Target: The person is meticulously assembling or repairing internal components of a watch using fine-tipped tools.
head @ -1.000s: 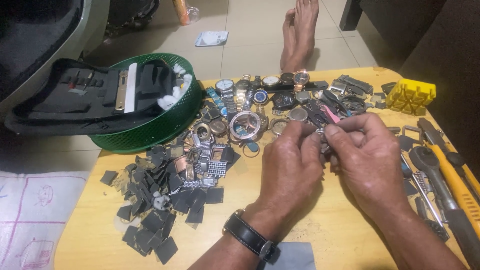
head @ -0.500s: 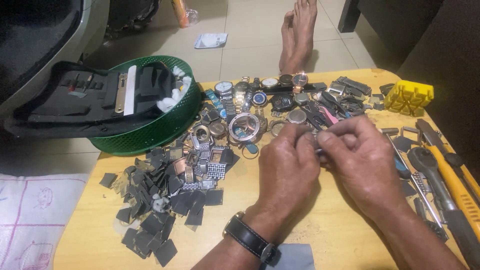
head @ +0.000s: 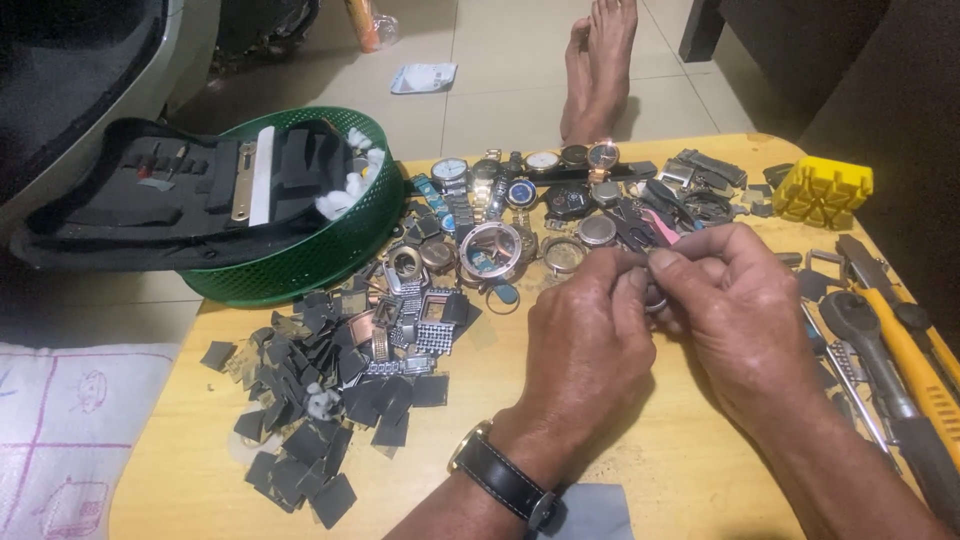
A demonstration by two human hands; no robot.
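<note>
Here both hands meet over the middle of the wooden counter (head: 690,480), and between them sits a small ring-shaped metal part (head: 655,300), probably a watch piece, though it is too hidden to name surely. The left hand (head: 585,350) pinches it from one side with thumb and fingers curled close; the right hand (head: 735,315) pinches it from the other side with its fingertips (head: 662,262) pressed on top. To do this work well, I think the part should stay low over the counter, so if it slips it falls near and not into the heap of watches (head: 520,215) just behind. The pressure should be light and even. The loose dark squares (head: 320,430) at the left lie well apart.
</note>
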